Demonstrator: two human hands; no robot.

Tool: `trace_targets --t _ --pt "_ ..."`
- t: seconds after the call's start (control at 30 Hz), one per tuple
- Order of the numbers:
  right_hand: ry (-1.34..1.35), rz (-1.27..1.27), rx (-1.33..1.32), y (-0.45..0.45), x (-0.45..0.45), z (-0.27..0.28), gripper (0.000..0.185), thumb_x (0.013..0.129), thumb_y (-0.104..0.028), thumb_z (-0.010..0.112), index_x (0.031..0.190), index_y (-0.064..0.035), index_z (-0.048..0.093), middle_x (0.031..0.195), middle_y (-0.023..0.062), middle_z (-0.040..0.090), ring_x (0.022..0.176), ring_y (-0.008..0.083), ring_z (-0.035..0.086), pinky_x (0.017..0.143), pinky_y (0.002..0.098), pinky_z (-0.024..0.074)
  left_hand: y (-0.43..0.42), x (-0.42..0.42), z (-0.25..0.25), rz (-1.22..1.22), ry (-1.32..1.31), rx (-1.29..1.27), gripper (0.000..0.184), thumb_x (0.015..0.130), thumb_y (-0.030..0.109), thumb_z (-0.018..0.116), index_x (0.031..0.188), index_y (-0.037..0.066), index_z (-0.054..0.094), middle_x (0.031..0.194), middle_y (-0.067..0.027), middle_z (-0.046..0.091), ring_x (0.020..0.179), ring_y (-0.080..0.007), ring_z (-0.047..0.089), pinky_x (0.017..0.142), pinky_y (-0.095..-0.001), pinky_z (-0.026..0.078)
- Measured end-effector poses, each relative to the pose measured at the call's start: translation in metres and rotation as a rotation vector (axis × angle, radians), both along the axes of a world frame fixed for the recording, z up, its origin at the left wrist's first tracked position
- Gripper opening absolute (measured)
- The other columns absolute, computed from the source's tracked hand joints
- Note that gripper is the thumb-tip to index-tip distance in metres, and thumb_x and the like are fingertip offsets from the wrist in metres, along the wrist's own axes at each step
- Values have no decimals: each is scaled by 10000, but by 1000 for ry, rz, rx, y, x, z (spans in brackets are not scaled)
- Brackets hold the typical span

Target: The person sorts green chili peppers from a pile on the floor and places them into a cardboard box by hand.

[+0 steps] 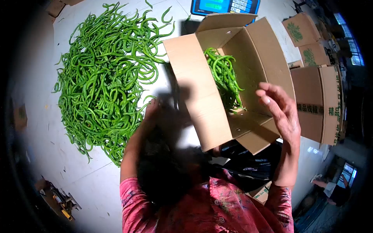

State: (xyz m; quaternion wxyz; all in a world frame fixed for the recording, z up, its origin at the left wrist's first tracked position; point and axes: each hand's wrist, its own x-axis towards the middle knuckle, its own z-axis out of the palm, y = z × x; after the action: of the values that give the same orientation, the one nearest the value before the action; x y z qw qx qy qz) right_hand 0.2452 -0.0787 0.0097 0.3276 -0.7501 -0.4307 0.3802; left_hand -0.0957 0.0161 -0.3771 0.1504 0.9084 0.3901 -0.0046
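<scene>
A large heap of long green chili peppers [105, 81] lies on the white surface. My left hand [152, 108] is at the heap's right edge, close to a few loose peppers. Deep shadow hides most of its fingers, so its grip does not show. To the right, an open cardboard box [202, 93] stands tilted with its flaps spread. Inside the box is a smaller bunch of green chili peppers [225, 79]. Over the box's right-hand flap hangs my right hand [280, 110], fingers curved and apart, holding nothing.
A digital scale [225, 6] with a lit display sits behind the box. Closed cartons [316, 103] with printed lettering are stacked at the right. Another person [334, 190] is at the far lower right. Tools or scraps [58, 200] lie at the lower left.
</scene>
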Motion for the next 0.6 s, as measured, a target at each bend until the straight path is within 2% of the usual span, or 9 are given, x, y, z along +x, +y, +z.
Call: trace_targets --t 0.07,0.17,0.23,0.27,0.3,0.4,0.47,0.53,0.6 --pt "-22 18 -9 -2 -3 -4 316 919 -161 597 1175 23 588 1015 91 670 971 159 612 874 284 471 3 0 -31 52 80 -56 254 841 95 528 1086 35 563 1021 -181 559 852 -359 565 647 -443 501" --pt "-94 83 20 -1 -9 -4 282 897 -130 611 1127 35 618 974 105 670 932 170 627 858 291 480 7 -10 -95 81 -103 127 222 807 116 561 1023 65 580 939 -172 545 809 -341 556 633 -448 485" --pt "-127 99 26 -2 -14 -3 280 891 -116 611 1124 40 618 967 116 670 926 177 632 851 295 483 17 -13 -90 94 -215 265 202 785 130 583 981 85 592 885 -166 537 780 -329 550 624 -452 475" --pt "-144 105 31 -1 -16 0 279 888 -108 611 1122 43 618 963 122 670 922 181 635 848 296 484 17 -18 -86 123 -174 198 168 785 125 585 949 87 596 853 -163 544 794 -328 556 624 -453 468" --pt "-190 134 40 0 -20 5 271 883 -94 613 1116 45 619 958 130 669 913 191 642 834 301 489 21 -14 -48 152 -130 133 135 786 121 587 916 89 600 821 -160 552 809 -328 562 623 -455 462" --pt "-173 145 78 -3 -25 11 264 882 -93 618 1108 43 624 954 132 669 902 192 643 818 302 492 43 -6 76 419 -202 197 162 805 84 585 965 64 602 879 -175 608 836 -339 587 649 -441 471" --pt "-196 185 113 -7 -25 10 259 883 -93 620 1105 41 626 946 131 668 887 191 642 811 297 492 58 -8 110 616 -568 350 194 815 56 607 1008 40 592 921 -153 630 800 -286 619 666 -400 479" --pt "-198 211 137 -8 -28 12 256 884 -88 619 1105 40 627 945 129 669 884 189 641 811 295 491 68 -4 179 843 -722 132 218 848 53 619 1057 30 560 869 -125 620 722 -201 623 631 -330 500" --pt "-163 207 145 -12 -29 13 246 893 -75 612 1112 37 629 977 112 670 912 173 634 831 289 489 69 10 232 923 -1280 -198 266 882 78 613 1125 15 523 878 -103 614 735 -133 612 611 -252 509"
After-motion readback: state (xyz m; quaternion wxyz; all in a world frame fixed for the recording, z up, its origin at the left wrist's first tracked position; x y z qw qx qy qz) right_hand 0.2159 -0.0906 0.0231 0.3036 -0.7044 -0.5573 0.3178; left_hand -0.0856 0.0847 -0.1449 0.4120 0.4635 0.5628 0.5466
